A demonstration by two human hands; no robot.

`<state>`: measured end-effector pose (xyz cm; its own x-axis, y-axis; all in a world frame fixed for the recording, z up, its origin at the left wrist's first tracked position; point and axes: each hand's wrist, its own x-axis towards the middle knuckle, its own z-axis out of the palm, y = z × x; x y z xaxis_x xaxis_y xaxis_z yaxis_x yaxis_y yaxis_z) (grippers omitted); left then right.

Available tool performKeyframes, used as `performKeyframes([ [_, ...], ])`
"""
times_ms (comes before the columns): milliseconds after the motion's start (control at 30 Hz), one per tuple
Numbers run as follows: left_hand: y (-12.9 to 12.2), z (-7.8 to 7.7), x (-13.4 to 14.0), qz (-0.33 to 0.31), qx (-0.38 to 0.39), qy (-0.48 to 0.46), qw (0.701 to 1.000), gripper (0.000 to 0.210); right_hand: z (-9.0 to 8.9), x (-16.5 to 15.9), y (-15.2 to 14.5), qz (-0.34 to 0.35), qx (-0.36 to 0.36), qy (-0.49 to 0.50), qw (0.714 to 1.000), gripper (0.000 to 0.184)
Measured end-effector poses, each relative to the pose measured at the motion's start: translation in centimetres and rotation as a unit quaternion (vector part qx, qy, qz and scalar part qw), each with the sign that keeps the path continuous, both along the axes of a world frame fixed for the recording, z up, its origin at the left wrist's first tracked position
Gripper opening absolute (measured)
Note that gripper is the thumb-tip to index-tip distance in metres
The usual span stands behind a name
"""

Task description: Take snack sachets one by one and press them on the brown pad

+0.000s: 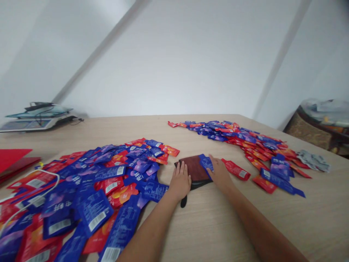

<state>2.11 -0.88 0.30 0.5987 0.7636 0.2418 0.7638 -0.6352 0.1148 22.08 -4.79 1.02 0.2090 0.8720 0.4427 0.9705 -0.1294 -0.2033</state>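
Observation:
A dark reddish-brown flat pad [196, 169] lies on the table in front of me, with a black edge and a small black tab showing beneath it. My left hand [181, 182] rests flat on the pad's left side, fingers stretched out. On the pad's right part lies a blue packet [206, 162]. My right hand [220, 174] has its thumb and fingers on that packet's right edge, gripping it. Just right of this hand is a red packet [237, 170], lying flat on the table.
A large heap of blue and red packets [95, 196] covers the left side. Another pile [240, 136] stretches across the back right, near some silver-grey packets [313, 160]. A scale [35, 122] stands back left, red sheets [13, 162] nearer. A patterned chair [307, 129] stands beyond the table.

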Motion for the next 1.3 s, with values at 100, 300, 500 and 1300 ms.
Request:
performKeyframes([
  [100, 0.1, -0.2, 0.0, -0.001, 0.001, -0.006, 1.000, 0.052, 1.5, -1.0, -0.5, 0.027, 0.060, 0.010, 0.998, 0.056],
  [300, 0.2, -0.4, 0.1, -0.002, 0.007, -0.006, 1.000, 0.053, 2.7, -4.6, -0.8, 0.175, 0.089, 0.057, 0.979, 0.047],
  [500, 0.2, -0.6, 0.2, 0.003, 0.004, -0.004, 1.000, 0.053, -0.7, -5.0, 0.7, 0.106, -0.012, 0.009, 0.994, 0.051],
  [1300, 0.0, -0.2, -0.1, -0.003, -0.004, -0.013, 1.000, 0.053, 6.2, -2.8, 4.5, 0.213, -0.010, 0.316, 0.924, 0.058],
])
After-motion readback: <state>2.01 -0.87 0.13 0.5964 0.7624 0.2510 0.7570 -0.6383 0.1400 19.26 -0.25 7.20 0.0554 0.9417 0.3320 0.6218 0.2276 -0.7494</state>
